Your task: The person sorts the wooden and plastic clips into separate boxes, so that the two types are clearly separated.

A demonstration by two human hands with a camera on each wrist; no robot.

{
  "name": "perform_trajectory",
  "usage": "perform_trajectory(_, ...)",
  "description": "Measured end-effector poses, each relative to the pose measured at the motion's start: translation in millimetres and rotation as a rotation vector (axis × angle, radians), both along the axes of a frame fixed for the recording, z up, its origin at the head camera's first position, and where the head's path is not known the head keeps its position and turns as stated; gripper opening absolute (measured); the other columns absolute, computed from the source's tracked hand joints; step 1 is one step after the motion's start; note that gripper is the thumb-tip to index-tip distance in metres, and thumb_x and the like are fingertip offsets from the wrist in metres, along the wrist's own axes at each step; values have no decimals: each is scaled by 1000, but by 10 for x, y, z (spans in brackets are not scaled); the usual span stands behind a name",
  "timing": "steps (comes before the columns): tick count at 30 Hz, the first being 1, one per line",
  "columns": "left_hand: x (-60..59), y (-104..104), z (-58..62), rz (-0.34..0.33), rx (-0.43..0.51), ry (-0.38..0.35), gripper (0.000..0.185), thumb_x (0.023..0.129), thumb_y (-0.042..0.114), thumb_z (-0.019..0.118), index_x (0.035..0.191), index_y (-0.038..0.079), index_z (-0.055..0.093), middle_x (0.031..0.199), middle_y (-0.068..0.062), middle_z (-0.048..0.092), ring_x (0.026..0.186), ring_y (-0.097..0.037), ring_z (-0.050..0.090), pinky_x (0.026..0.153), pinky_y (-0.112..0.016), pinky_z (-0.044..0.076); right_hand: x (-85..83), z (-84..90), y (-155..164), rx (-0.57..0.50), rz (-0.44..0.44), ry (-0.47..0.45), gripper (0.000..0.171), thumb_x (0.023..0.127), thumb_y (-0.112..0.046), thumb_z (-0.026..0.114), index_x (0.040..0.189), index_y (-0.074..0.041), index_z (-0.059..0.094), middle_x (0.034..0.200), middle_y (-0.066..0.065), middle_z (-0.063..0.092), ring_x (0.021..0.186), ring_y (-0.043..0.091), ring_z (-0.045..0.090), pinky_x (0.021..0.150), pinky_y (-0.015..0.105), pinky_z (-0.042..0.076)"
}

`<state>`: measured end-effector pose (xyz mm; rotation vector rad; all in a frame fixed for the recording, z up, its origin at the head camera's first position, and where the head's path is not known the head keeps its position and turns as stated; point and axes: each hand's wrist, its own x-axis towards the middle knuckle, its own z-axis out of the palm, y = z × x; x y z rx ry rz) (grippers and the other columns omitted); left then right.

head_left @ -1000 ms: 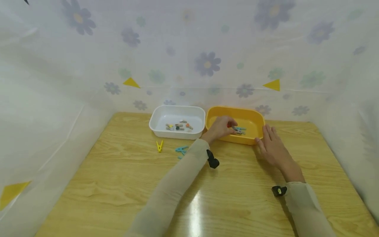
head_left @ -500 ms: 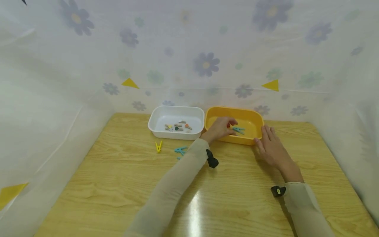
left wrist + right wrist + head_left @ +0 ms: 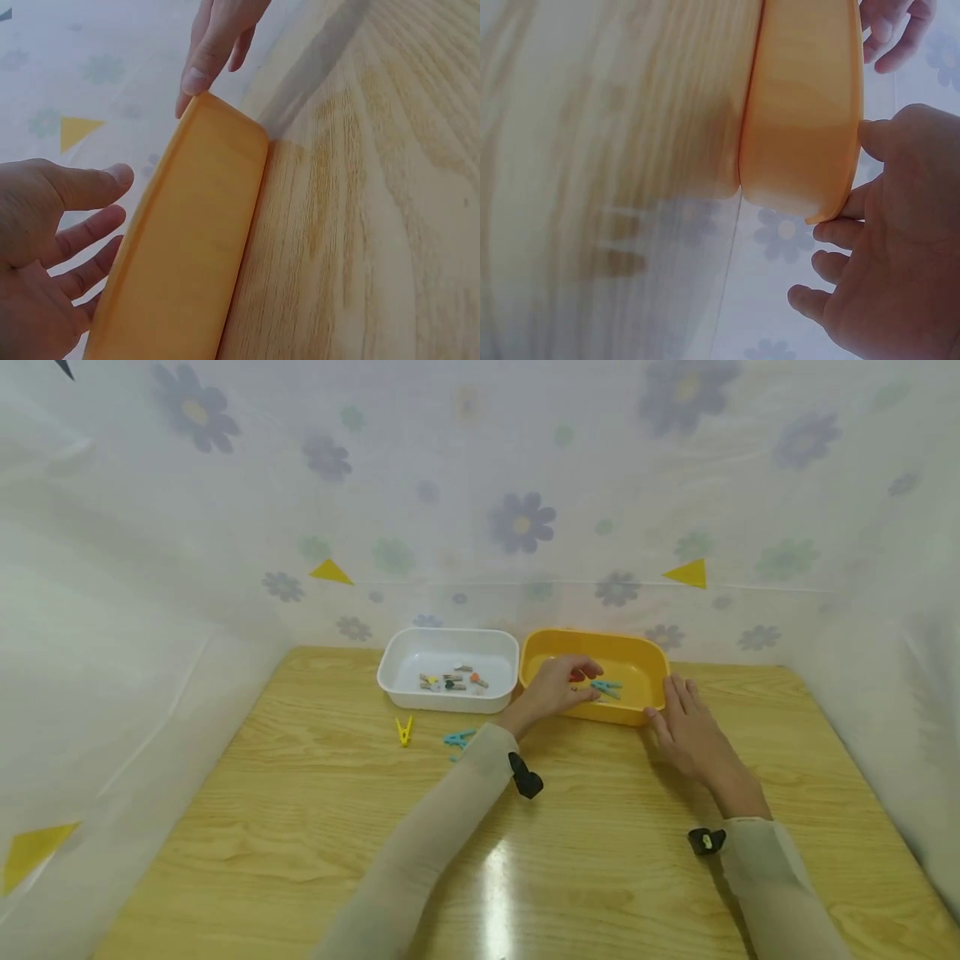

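Note:
My left hand [image 3: 553,685] hangs over the left part of the yellow bin [image 3: 633,647], its thumb and fingers apart. In the left wrist view nothing shows between them. Beside its fingertips, blue clothespins [image 3: 607,687] lie on the bin's floor. A small red piece [image 3: 576,676] shows between the thumb and fingers in the head view; the palm side hides other contents. My right hand [image 3: 693,733] rests against the bin's front right corner, thumb at the front rim and fingers straight along the right side. The right wrist view shows those fingertips [image 3: 832,232] right at the rim.
A white bin [image 3: 397,681] stands left of the yellow one, holding several small wooden clips [image 3: 453,681] with coloured decorations. In front of it a yellow clothespin [image 3: 404,732] and a blue clothespin [image 3: 457,738] lie on the wooden table [image 3: 300,827]. A flowered curtain [image 3: 420,510] rises behind.
My left hand has spread its thumb and fingers a little more, and its wrist has shifted slightly left. A greyish clip at its fingertips earlier no longer shows there. The right hand has stayed put.

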<state>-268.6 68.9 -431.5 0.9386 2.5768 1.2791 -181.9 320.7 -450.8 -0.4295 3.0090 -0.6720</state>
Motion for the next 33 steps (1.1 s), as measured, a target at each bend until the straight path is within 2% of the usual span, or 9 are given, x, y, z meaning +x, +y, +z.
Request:
perform_trajectory(3,67,-57,17,-30,61,-2,35,95,13,76,126,1,67,123,-10,69,116,-30,63,103,-37,51,-4,-16,-2,2,0,-11,76,113,-44,22,158,11,-2,166,32,-9,152,48,-11,122,63,2)
perform_trajectory(6,143,-123,34,-49,96,-1,34,95,14,76,126,3,67,123,-8,70,115,-23,63,104,-35,50,-2,-30,-1,1,3,-13,75,113,-44,22,158,11,-2,165,32,-9,152,48,-11,122,62,1)
perform_trajectory(9,230,-192,63,-52,94,20,33,95,15,76,126,6,68,122,-6,70,112,-17,62,101,-33,51,-1,-42,2,2,8,-8,75,114,-42,23,158,12,-2,165,32,-9,152,48,-11,122,61,0)
perform_trajectory(11,287,-239,75,-50,87,41,33,95,15,77,125,7,68,121,-7,70,110,-17,63,99,-33,53,3,-49,1,3,11,-7,74,114,-42,24,158,12,-2,165,32,-9,152,48,-11,122,61,0)
perform_trajectory(16,417,-377,57,-57,85,114,34,96,17,76,126,5,66,121,-10,68,110,-27,64,98,-39,53,17,-63,-7,3,14,-13,74,114,-41,24,157,13,-1,164,34,-8,151,50,-10,122,61,0)
perform_trajectory(19,508,-479,46,-49,94,138,35,96,16,76,127,5,64,122,-8,67,111,-27,64,99,-38,52,24,-67,-10,2,16,-14,74,114,-41,24,157,14,-1,164,34,-8,151,50,-10,122,61,0)
perform_trajectory(23,630,-631,41,-15,102,124,35,95,16,76,127,8,62,120,-5,66,109,-22,64,97,-39,53,33,-64,-8,-4,17,-10,74,114,-40,24,157,14,-1,164,35,-8,151,50,-10,122,60,0)
perform_trajectory(26,710,-755,43,3,123,101,37,95,16,76,128,7,61,119,-5,65,109,-22,63,93,-44,54,29,-56,-6,-3,16,-5,74,114,-40,25,157,15,0,164,36,-7,151,51,-9,122,60,0)
perform_trajectory(33,871,-1031,104,43,160,77,40,96,14,74,132,7,57,126,-5,61,112,-21,59,90,-39,52,-22,-5,-9,3,20,13,73,114,-39,24,156,16,-1,163,38,-5,151,52,-9,122,61,-1)
